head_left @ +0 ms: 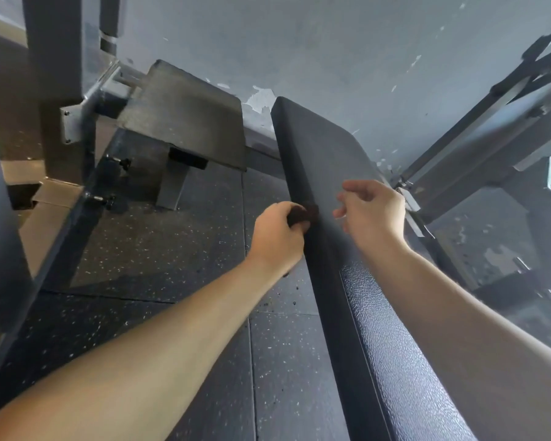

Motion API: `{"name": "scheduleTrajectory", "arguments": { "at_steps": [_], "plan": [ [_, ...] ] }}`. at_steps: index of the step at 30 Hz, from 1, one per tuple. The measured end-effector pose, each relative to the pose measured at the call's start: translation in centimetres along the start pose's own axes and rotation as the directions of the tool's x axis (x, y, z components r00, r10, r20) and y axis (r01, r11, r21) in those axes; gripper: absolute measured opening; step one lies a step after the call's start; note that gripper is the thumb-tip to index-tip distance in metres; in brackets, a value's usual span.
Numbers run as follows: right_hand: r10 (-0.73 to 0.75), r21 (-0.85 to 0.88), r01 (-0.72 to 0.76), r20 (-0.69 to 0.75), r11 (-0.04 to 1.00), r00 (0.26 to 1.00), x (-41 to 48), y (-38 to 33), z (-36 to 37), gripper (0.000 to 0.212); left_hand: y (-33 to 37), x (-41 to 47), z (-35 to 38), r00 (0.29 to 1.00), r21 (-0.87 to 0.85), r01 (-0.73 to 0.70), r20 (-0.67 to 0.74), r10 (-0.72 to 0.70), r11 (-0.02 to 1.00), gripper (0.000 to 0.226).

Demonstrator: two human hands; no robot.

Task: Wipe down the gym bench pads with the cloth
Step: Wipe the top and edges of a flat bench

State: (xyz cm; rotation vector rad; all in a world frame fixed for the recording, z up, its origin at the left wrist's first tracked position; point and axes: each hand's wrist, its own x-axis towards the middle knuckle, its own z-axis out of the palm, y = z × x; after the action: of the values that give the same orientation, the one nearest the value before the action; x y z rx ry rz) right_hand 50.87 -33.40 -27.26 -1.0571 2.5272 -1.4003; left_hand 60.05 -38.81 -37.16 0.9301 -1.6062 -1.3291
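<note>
Dark cloth (303, 213) is bunched in L hand (275, 237), fingers curled round it, and pressed vs. the left side of the pad (325, 154). R hand (374, 211) is held just over the pad top, fingers loosely bent, nothing gripped. Pad's long axis runs near-to-far. Its top face lies right of the cloth, so L hand is judged nearer for the next stroke.

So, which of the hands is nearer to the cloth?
Left. The left hand grips the cloth against the left side of the pad; the right hand is above the pad's top, to the right of the cloth, not touching it.
</note>
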Motion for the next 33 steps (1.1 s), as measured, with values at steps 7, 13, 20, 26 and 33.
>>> {"name": "scheduleTrajectory", "arguments": {
  "at_steps": [7, 13, 20, 26, 33],
  "plan": [
    [0.037, 0.023, -0.038, 0.019, 0.999, 0.999, -0.8, -0.6, -0.2, 0.020, -0.7, -3.0, 0.4, 1.000, -0.028, 0.000, -0.007, 0.000, 1.000, 0.014],
    [0.045, 0.044, -0.047, 0.044, 0.998, 0.998, -1.2, -0.7, -0.6, 0.023, 0.3, -5.9, -1.0, 0.984, -0.014, -0.140, 0.112, 0.140, 0.990, 0.016],
    [0.072, 0.054, -0.073, 0.028, 0.996, 0.997, -2.1, -0.3, -0.8, 0.022, 1.3, -2.0, -1.4, 0.992, -0.018, -0.051, 0.118, 0.052, 0.999, 0.016],
    [0.056, 0.040, -0.055, -0.008, 0.998, 0.998, -3.0, -0.2, -1.8, 0.022, 0.9, -3.2, -1.5, 0.994, -0.006, -0.053, 0.090, 0.053, 0.999, 0.008],
    [0.055, 0.051, -0.055, -0.002, 0.997, 0.998, -3.8, -0.7, -2.4, 0.021, 1.4, -7.0, -2.5, 0.961, 0.017, -0.073, 0.270, 0.066, 0.997, 0.013]
  ]
}}
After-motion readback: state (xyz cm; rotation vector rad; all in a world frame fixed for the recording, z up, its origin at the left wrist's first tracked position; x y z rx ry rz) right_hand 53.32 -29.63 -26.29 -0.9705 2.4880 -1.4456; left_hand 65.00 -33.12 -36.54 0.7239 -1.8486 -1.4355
